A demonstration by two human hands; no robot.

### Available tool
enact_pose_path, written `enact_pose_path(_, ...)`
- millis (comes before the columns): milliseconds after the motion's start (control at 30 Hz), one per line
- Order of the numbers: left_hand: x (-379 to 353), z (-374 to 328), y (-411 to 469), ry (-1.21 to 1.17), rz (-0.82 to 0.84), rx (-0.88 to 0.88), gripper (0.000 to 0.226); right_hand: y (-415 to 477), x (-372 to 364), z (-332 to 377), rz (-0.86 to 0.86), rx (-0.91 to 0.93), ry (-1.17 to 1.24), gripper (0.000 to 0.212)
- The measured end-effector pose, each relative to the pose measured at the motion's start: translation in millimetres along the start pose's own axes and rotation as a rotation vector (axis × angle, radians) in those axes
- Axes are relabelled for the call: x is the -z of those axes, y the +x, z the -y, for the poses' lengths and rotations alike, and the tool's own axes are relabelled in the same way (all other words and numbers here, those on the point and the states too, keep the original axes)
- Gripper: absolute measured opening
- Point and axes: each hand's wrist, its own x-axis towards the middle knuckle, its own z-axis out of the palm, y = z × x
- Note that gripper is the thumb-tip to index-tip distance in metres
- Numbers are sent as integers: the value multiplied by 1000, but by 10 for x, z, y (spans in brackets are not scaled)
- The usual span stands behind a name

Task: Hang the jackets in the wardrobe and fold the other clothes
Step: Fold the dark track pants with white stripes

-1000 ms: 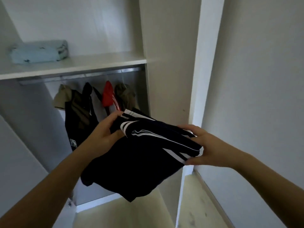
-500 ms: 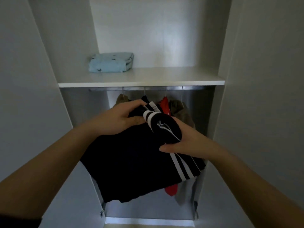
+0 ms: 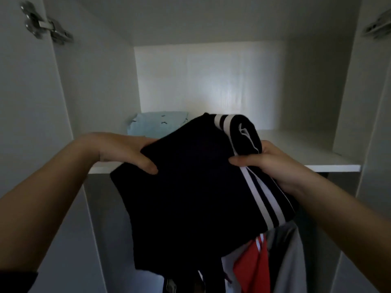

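Observation:
A folded dark navy garment with white side stripes (image 3: 194, 187) is held up at the front edge of the white wardrobe shelf (image 3: 296, 149). My left hand (image 3: 124, 151) grips its left edge, thumb on top. My right hand (image 3: 273, 163) grips its right edge at the stripes, thumb on top. The garment's far end reaches over the shelf, and its near part hangs below the shelf edge. A folded light blue garment (image 3: 156, 123) lies on the shelf at the left, partly hidden behind my left hand and the dark garment.
Below the shelf hang a red jacket (image 3: 251, 269) with white stripes and a grey one (image 3: 289, 259). The wardrobe's open doors stand at both sides, with metal hinges (image 3: 45, 26) up on the left and hinges (image 3: 376, 24) on the right. The shelf's right half is bare.
The view has come closer and higher. Both hands have lifted the dark garment from in front of the hanging jackets up to the shelf edge.

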Motion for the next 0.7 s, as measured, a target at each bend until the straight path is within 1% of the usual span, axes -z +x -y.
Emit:
enact_pose_path(33,125,-24,10,-74,-92,-14,79,124,59,38,-11,-43,51,17)
enact_pose_path(100,394,-116,133,-243,-288,-50,88,470,206,94,-12,-121,143,22)
enact_pose_path(167,671,-210,385,-344,-432,-38,86,835,351,128,-14,-199,226,21)
enact_pose_path(200,797,-226,556,-385,-486,-6,78,1026,422,116,-24,-231,247,20)
enact_pose_path(233,903,-199,746,-407,-542,40,66,1205,480,88,-37,-269,243,21)
enact_pose_path(300,981,-16,1123,-375,-661,227,44,1518,568,-81,-48,-366,174,25)
enact_pose_path(333,931,122,1278,-347,-676,345,42,1643,599,-214,-37,-427,112,28)
enact_pose_path(400,738,378,1503,-319,-596,539,51,1798,659,-491,7,-538,-51,34)
enact_pose_path(433,630,456,1558,-288,-559,604,56,1842,693,-600,24,-565,-115,33)
enact_pose_path(533,455,574,1555,-214,-547,669,65,1887,763,-742,49,-570,-116,27)
enact_pose_path(633,398,564,1439,-290,-526,703,77,1920,825,-812,49,-579,-64,34)
enact_pose_path(700,342,510,1388,-401,-473,702,78,1945,832,-851,63,-580,-62,37)
